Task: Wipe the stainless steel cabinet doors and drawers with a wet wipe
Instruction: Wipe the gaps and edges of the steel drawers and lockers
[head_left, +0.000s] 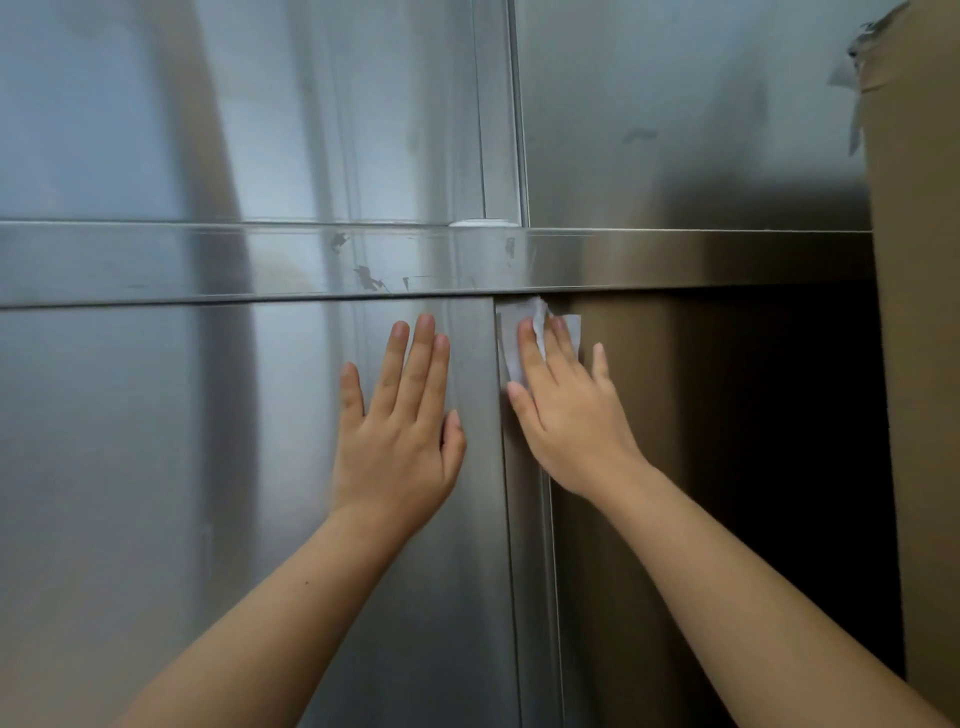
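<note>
The left hand (397, 421) lies flat on the left door (208, 467), fingers spread and holding nothing. Just right of it, across the vertical seam, the right hand (563, 410) presses the wipe (511, 338) flat against the top corner of the right door (701, 441), right under the rail (208, 262); the wipe shows above and left of the fingers. A cardboard box (919, 364) stands at far right, its contents not visible.
</note>
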